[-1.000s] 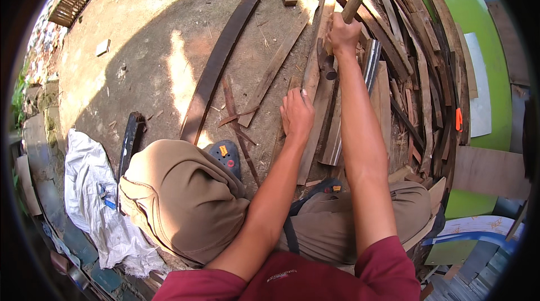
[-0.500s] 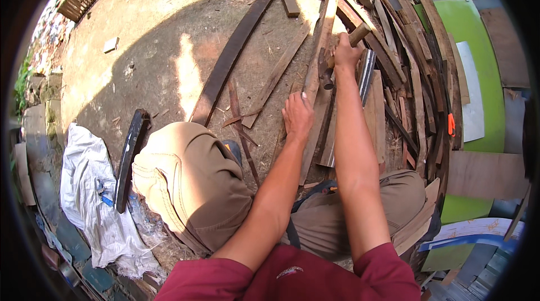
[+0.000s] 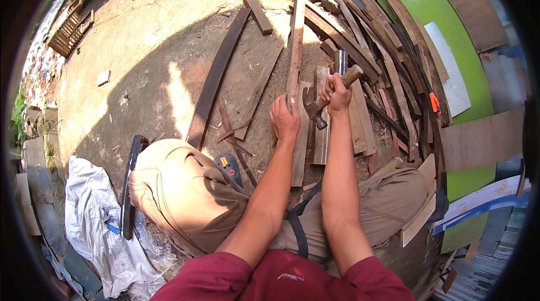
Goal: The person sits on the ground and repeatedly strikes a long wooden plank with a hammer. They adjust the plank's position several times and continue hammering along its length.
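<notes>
My right hand point(image 3: 336, 96) is closed round the wooden handle of a claw hammer point(image 3: 315, 114), whose metal head points left toward my other hand. My left hand point(image 3: 285, 118) grips the near end of a long, narrow wooden plank point(image 3: 296, 48), which stretches away from me over the ground. A small gap separates the hammer head from the left hand's fingers. Beneath the hammer lie short boards point(image 3: 320, 138), side by side between my knees. My left fingertips are partly hidden at the plank's end.
A pile of wood strips point(image 3: 388, 65) lies at the right, with an orange-handled tool point(image 3: 434, 102) on it. Dark beams point(image 3: 219, 76) lie ahead to the left. A white sack point(image 3: 93, 205) is beside my left knee. Green sheets point(image 3: 478, 93) line the right side.
My right hand has drawn the hammer back toward me, away from the plank. My left hand stays at the plank's near end. The whole view has shifted slightly.
</notes>
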